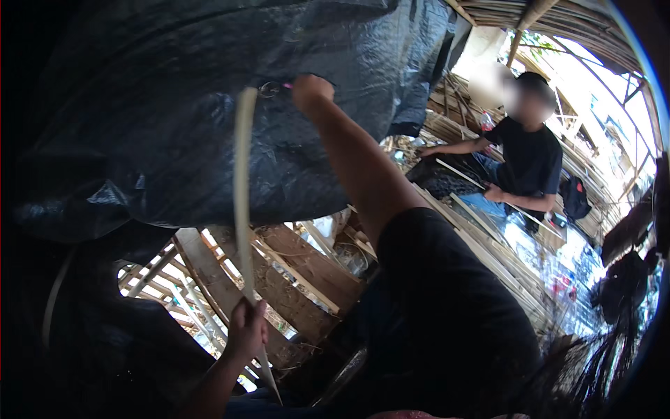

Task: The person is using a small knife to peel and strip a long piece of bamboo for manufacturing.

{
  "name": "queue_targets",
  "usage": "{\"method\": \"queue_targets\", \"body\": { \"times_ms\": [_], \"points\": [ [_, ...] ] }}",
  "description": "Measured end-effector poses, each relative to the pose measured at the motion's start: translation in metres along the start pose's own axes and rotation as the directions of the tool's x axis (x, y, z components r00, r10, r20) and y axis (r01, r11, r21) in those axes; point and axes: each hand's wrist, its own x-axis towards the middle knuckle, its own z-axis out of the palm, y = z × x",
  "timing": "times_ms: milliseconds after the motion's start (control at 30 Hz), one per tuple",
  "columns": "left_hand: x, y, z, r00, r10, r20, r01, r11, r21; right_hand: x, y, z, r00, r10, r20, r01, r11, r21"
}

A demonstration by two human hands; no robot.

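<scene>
My left hand (248, 327), low in the middle, is closed around a long pale strip (242, 188) that looks like split bamboo or wood. The strip stands nearly upright, its upper end in front of a black plastic sheet (160, 126). Up at that sheet, my right hand (312, 92) is closed, with my arm stretched out. A small pink bit and a thin loop show beside its fingers; what the hand holds is too small to make out. The strip's top end lies just left of the loop.
Slatted wooden boards (293, 269) with gaps lie below the sheet. On the right, a person (527, 153) in a black shirt sits holding another pale strip (520, 209). Long wood pieces (481, 258) and clear plastic (551, 262) lie near them. Poles form the roof.
</scene>
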Motion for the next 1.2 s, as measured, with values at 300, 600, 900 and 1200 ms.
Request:
{"method": "queue_targets", "body": {
  "times_ms": [300,600,900,1200],
  "points": [
    [0.01,-0.015,-0.017,0.986,0.094,-0.138,-0.092,0.996,0.018,-0.108,-0.005,0.054,0.969,-0.106,0.224,0.05,0.969,0.242],
    [0.04,-0.043,-0.021,0.997,0.005,-0.072,-0.019,0.982,-0.187,-0.225,-0.024,0.088,0.96,-0.281,-0.008,0.201,0.669,0.715],
    [0.039,-0.041,-0.011,0.997,-0.039,-0.059,0.046,0.993,0.107,-0.238,-0.042,0.082,0.86,-0.509,0.043,0.459,0.807,0.373],
    [0.04,-0.072,-0.015,0.929,0.324,-0.18,-0.127,0.735,0.666,-0.256,-0.058,0.091,0.773,-0.611,0.174,0.518,0.764,0.384]
  ]
}}
